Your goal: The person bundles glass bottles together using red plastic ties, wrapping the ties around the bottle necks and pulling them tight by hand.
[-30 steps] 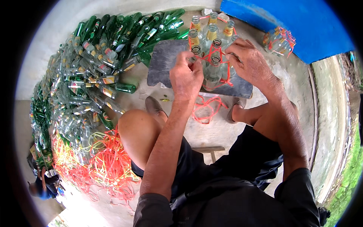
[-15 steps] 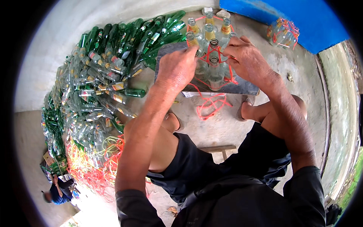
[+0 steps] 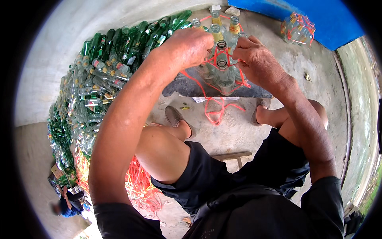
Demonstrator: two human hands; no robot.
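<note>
Clear glass bottles [image 3: 225, 79], several of them with yellow neck labels, stand upright in a tight group on a low dark board [image 3: 178, 88]. Red plastic strap [image 3: 215, 113] runs around the group and crosses between the front necks; its loose end hangs over the board's near edge in loops. My left hand [image 3: 191, 47] is closed at the left of the group, with strap trailing from beneath it. On the right side, my right hand [image 3: 254, 57] pinches the strap beside the bottle necks. Both sets of fingertips are partly hidden.
Piled green and clear bottles [image 3: 95, 85] fill the left side, with tangled red and yellow strap [image 3: 143, 185] nearer me. A strapped bottle bundle [image 3: 297, 30] stands by a blue panel [image 3: 318, 20] at far right. Another person [image 3: 69, 203] is at lower left.
My left hand has moved up and left, its elbow swinging outward, drawing a length of red strap along. My right hand stays nearly in place beside the necks.
</note>
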